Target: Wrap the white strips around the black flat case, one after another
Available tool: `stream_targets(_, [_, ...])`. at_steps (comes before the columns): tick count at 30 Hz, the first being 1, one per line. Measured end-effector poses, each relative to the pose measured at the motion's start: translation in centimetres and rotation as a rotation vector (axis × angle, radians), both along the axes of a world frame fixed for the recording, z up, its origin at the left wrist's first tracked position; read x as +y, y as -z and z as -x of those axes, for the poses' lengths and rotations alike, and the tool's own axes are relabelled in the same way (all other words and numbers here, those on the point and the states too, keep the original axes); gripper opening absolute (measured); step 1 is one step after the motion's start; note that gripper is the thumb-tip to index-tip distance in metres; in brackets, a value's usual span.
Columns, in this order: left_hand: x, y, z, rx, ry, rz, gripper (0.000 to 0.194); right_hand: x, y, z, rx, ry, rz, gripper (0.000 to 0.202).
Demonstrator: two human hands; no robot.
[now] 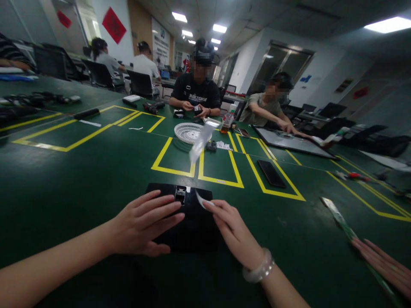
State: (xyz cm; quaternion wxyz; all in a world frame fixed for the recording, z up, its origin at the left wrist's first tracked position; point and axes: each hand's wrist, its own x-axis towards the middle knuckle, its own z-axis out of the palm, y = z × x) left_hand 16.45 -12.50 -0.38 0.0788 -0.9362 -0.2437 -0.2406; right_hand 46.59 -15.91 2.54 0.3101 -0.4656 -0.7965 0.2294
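A glossy black flat panel (195, 231) lies on the green table in front of me, with a small square metal fitting (180, 195) near its far edge. My left hand (149, 220) rests on the panel's left part, fingers stretched out and slightly apart, holding nothing. Beside the fitting, my right hand (233, 226) pinches a thin white strip (201, 199) between thumb and fingers. The strip curls up from the panel's upper right area; I cannot tell whether its far end still touches the surface. A pale bracelet circles my right wrist.
Beyond the panel are a white round basket (183, 131), a crumpled clear plastic bag (201, 143) and a black phone (271, 173). Another person's hand (382, 261) holds a long green strip at the right. A co-worker (197, 87) sits opposite; another handles a large panel (292, 143).
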Motion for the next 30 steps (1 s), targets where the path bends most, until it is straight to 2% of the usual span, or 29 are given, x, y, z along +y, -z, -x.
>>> stream_targets(2, [-0.5, -0.3, 0.0, 0.003, 0.042, -0.061, 0.058, -0.6, -0.4, 0.6, -0.26, -0.103, -0.061, 0.044])
stream_targets(4, [-0.4, -0.5, -0.3, 0.047, 0.122, -0.046, 0.051, -1.1, -0.6, 1.2, -0.434, -0.135, -0.056, 0.043])
stream_targets(6, [0.0, -0.7, -0.8, 0.088, 0.169, 0.035, 0.043, -1.4, -0.6, 1.6, -0.498, -0.118, -0.071, 0.038])
stream_targets(9, [0.7, -0.5, -1.4, 0.111, 0.138, 0.177, 0.038, -1.5, -0.4, 1.8, -0.511, -0.091, -0.11, 0.033])
stream_targets(11, [0.9, -0.4, -1.5, 0.142, 0.097, 0.25, 0.048, -1.5, -0.3, 1.8, -0.522, -0.085, -0.131, 0.032])
stream_targets(14, [1.1, -0.3, -1.3, 0.185, 0.023, 0.341, 0.086, -1.4, -0.2, 1.9, -0.543, -0.075, -0.153, 0.031])
stream_targets(16, [1.2, -0.3, -1.3, 0.2, -0.004, 0.389, 0.101, -1.3, -0.1, 1.8, -0.551, -0.072, -0.174, 0.03])
stream_targets(19, [1.2, -0.4, -1.4, 0.185, -0.01, 0.426, 0.096, -1.1, 0.0, 1.6, -0.524, -0.064, -0.233, 0.031])
stream_targets(23, [1.3, -0.5, -1.5, 0.133, -0.007, 0.387, 0.084, -0.9, -0.1, 1.1, -0.45, 0.019, -0.335, 0.033])
stream_targets(26, [2.3, -0.9, -0.5, 0.095, -0.103, 0.327, 0.077, -0.7, -0.2, 0.7, -0.424, 0.068, -0.419, 0.032])
stream_targets(30, [5.1, -2.1, 2.7, 0.072, -0.35, 0.245, 0.073, -0.6, -0.1, 0.6, -0.407, 0.084, -0.447, 0.031])
